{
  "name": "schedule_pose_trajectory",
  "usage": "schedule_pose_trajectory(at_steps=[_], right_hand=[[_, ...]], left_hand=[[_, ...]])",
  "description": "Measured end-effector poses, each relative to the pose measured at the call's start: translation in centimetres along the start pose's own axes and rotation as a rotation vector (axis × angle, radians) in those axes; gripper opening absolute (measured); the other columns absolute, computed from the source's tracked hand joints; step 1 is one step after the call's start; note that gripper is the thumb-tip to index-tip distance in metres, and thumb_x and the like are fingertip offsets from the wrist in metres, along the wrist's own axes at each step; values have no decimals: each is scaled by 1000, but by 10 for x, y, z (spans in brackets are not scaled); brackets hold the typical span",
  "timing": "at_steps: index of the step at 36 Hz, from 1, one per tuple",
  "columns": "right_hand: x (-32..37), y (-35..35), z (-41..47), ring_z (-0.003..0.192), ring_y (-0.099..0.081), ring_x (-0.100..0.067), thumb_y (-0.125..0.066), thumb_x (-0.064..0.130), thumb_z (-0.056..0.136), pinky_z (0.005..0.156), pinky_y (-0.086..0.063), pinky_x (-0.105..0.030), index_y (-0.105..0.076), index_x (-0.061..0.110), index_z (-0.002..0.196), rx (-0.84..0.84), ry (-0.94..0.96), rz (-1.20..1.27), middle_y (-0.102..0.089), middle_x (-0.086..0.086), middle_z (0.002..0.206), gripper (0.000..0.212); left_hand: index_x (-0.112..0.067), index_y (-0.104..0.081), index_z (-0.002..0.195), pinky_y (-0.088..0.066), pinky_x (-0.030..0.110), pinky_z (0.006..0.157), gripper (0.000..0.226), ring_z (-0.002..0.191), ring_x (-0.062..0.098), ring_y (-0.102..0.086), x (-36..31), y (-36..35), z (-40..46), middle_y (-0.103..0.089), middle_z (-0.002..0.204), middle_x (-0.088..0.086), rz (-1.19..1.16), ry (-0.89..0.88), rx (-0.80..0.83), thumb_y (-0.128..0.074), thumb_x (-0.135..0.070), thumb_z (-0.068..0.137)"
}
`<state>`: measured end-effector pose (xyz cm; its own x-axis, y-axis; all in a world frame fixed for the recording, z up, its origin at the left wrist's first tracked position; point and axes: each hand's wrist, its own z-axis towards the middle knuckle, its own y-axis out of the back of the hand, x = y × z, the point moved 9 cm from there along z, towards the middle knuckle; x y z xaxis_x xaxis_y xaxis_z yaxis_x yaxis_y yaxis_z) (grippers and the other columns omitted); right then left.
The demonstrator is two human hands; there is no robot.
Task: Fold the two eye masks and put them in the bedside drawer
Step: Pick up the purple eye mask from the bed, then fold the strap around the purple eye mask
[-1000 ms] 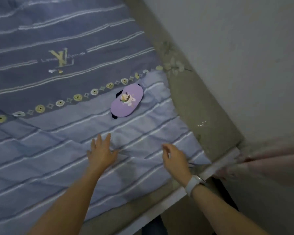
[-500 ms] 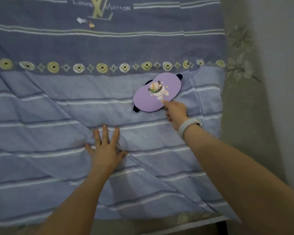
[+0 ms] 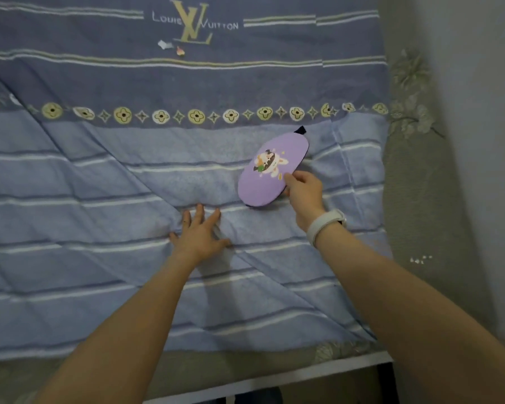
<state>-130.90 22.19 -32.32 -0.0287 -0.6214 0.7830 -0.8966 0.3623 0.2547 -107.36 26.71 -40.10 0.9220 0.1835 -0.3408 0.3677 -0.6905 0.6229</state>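
Note:
A purple eye mask (image 3: 270,173) with a cartoon animal print and a black strap end at its top is lifted off the blue striped bedspread (image 3: 99,170). My right hand (image 3: 303,191) pinches its lower right edge between thumb and fingers; a white band sits on that wrist. My left hand (image 3: 200,231) lies flat on the bedspread with fingers spread, just left of and below the mask. Only one eye mask is in view. No drawer is visible.
A grey-green floral sheet (image 3: 414,176) runs along the bed's right side against a pale wall (image 3: 484,112). The white bed frame edge (image 3: 303,374) crosses the bottom. Two small scraps (image 3: 171,48) lie near the printed logo at the top.
My right hand reached from the bed's edge to the mask, took hold of it and lifted it, tilting it more upright. My left hand stayed pressed on the bedspread.

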Motion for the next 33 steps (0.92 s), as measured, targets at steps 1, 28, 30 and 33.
schedule_pose_trajectory(at_steps=[1, 28, 30, 33], right_hand=[[2, 5, -14, 60, -47, -11, -56, 9, 86, 57, -43, -20, -58, 11, 78, 11, 32, -18, -54, 0, 68, 8], [20, 58, -286, 80, -58, -20, -62, 5, 82, 72, -48, -19, -58, 14, 116, 170, 397, -320, -63, -9, 99, 35], [33, 60, -290, 83, -58, -20, -62, 6, 82, 76, -47, -22, -60, 10, 111, 143, 466, -372, -62, -12, 103, 29], [51, 63, -295, 84, -57, -18, -61, 7, 84, 74, -47, -20, -63, 9, 102, 120, 539, -371, -58, -10, 98, 19]], left_hand=[[-28, -33, 139, -23, 54, 111, 64, 141, 31, -16, -3, 11, -3, -18, 156, 6, -83, -16, -26, -57, -47, 83], [-18, -67, 106, -49, 33, 80, 29, 78, 19, -58, -63, 96, -261, -58, 86, 0, -413, -456, -326, -69, -12, 78], [-19, -69, 101, -47, 23, 76, 24, 74, 10, -55, -65, 105, -267, -51, 82, -7, -429, -482, -371, -69, -13, 78], [-20, -72, 91, -36, 4, 72, 16, 80, 1, -49, -68, 113, -273, -43, 84, -11, -473, -487, -399, -70, -15, 76]])
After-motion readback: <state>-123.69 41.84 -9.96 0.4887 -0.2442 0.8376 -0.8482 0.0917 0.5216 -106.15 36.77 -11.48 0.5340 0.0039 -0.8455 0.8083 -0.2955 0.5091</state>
